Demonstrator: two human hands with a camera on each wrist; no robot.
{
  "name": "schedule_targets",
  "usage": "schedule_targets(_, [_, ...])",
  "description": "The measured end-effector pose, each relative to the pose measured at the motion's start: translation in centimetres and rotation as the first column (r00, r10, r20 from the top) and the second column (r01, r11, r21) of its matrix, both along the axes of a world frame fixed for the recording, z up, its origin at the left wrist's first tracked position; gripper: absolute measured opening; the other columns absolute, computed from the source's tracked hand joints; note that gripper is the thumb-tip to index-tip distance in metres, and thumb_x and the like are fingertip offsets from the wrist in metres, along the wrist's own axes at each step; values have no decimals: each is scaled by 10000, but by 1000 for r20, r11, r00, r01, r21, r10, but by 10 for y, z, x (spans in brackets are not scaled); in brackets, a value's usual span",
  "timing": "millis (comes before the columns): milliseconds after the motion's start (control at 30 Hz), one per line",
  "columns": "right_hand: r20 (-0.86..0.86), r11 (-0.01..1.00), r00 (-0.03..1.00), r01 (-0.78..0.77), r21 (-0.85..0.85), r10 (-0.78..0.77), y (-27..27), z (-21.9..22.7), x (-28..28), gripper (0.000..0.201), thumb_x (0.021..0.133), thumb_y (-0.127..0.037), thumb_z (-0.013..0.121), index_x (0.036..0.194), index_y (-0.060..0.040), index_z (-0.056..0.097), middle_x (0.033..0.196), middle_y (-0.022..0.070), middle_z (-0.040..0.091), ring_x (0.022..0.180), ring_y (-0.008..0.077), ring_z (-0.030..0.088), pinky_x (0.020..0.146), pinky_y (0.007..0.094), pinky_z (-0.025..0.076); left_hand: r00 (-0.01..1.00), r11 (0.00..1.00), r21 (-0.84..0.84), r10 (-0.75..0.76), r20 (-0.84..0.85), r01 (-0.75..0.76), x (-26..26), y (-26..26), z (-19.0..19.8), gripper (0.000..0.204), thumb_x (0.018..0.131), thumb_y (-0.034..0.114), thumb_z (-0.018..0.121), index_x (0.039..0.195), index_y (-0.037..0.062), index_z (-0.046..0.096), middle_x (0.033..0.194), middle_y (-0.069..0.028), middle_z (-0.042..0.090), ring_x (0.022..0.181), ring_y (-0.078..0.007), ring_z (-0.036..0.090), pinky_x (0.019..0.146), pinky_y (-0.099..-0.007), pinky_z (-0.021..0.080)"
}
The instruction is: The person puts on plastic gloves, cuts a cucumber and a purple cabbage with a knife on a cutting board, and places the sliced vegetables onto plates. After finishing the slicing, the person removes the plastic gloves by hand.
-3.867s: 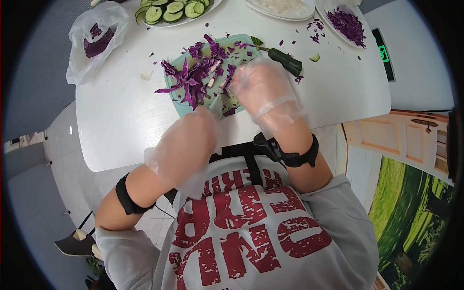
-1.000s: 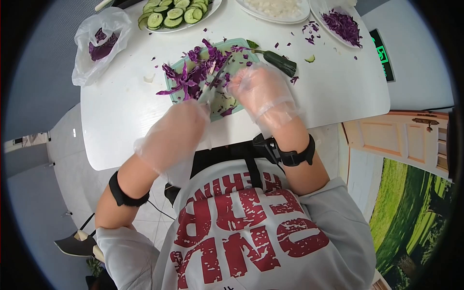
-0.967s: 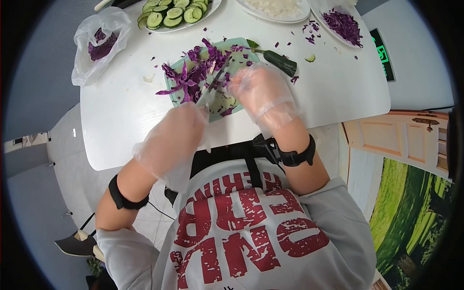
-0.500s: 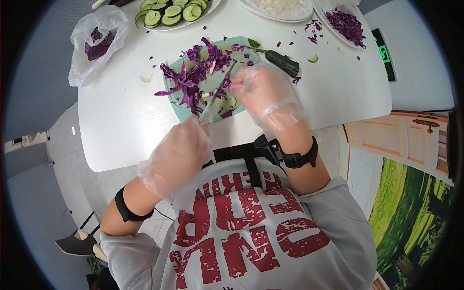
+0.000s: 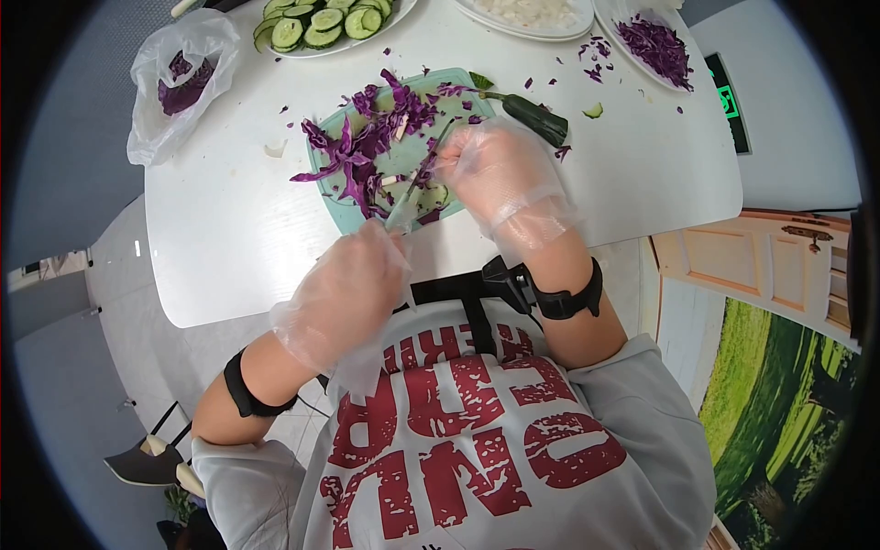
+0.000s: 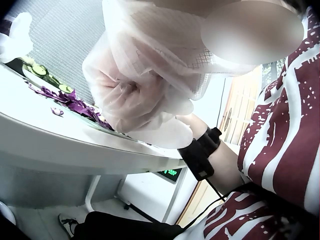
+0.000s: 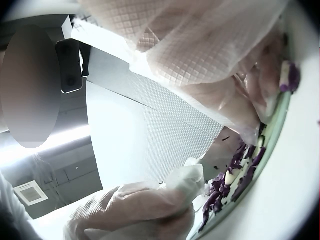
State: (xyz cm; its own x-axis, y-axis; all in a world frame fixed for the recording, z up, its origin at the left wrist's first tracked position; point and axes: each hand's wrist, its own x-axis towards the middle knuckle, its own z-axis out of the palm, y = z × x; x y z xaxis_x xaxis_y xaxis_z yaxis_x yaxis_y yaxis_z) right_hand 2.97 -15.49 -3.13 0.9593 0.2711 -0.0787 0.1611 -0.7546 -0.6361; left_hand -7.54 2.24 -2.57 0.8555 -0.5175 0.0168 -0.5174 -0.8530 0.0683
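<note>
In the head view, my gloved left hand [image 5: 348, 289] grips the pale handle of a knife [image 5: 423, 174], its blade slanting up and right over the green cutting board [image 5: 339, 213]. My gloved right hand [image 5: 500, 174] is at the board's right side, fingers curled down on a piece of red cabbage [image 5: 427, 170] beside the blade; most of that piece is hidden under the fingers. Cut red cabbage strips [image 5: 353, 151] spread over the board's left half. The right wrist view shows the right fingertips [image 7: 250, 132] down at the cabbage, with the left hand [image 7: 145, 210] opposite.
A cucumber piece [image 5: 532, 117] lies right of the board. Behind stand a plate of cucumber slices [image 5: 323, 23], a plate of whitish pieces [image 5: 532, 13] and a plate of shredded cabbage [image 5: 655, 50]. A plastic bag [image 5: 147, 128] with cabbage sits at the table's left.
Since a second ago my left hand has drawn the knife back towards the body and slightly right, bringing the blade closer to the right fingertips. The right hand holds nearly the same place.
</note>
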Motion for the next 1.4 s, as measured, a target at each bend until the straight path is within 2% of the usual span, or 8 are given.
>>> schedule_targets(433, [-20,1000,1000,7,-14,-7,1,1,0,186,834,-235,635,832,-65,709,832,153,681,798,357,649,741,432,525,997,989,129,-74,18,71,4,0,5,45,757,32,572,788,1,564,737,-129,504,615,-225,553,496,-306,462])
schedule_targets(600, [-43,998,999,4,-60,-6,2,4,0,205,856,-247,608,839,-71,711,833,162,678,806,364,648,745,435,524,934,953,239,-249,256,188,14,3,6,49,723,45,565,769,28,562,722,-90,485,686,-214,520,575,-315,445])
schedule_targets(900, [17,1000,1000,9,-20,-9,0,-4,0,193,839,-227,622,825,-60,716,842,168,680,802,365,650,744,436,527,992,978,165,-119,-49,126,7,7,10,110,687,55,598,786,24,561,750,-112,525,702,-253,530,619,-342,462])
schedule_targets(1000, [29,999,1000,10,-52,-9,1,-3,1,148,808,-216,671,848,-78,704,772,128,670,691,279,629,673,364,505,979,986,-51,-152,136,160,12,8,0,106,695,67,593,789,33,559,741,-106,520,708,-245,530,624,-334,458])
schedule_targets(1100, [13,998,1000,11,-64,-10,2,-1,1,152,807,-226,671,851,-85,706,780,128,671,696,282,631,676,363,506,932,979,121,-194,307,164,20,5,-7,88,713,78,581,792,43,564,750,-102,520,717,-239,532,630,-326,452])
schedule_targets(1233, [28,1000,999,16,-15,-16,-2,-3,1,164,807,-243,669,855,-91,709,791,128,675,702,285,635,681,361,508,933,952,254,-238,268,170,11,8,-4,73,731,82,568,796,49,574,766,-100,523,723,-235,531,634,-315,446])
schedule_targets(1300, [-46,998,999,26,-56,-29,-2,1,1,177,808,-256,666,858,-93,711,797,126,679,709,282,641,688,362,511,978,978,124,-183,97,170,5,10,3,79,722,72,571,795,46,583,778,-97,526,725,-238,534,640,-320,451])
schedule_targets(1400, [-48,998,998,25,-64,-28,1,3,0,175,810,-257,660,852,-95,709,802,126,682,708,280,640,688,363,511,968,983,76,-177,178,166,1,14,0,76,716,63,574,789,47,587,775,-89,526,734,-237,539,651,-319,457])
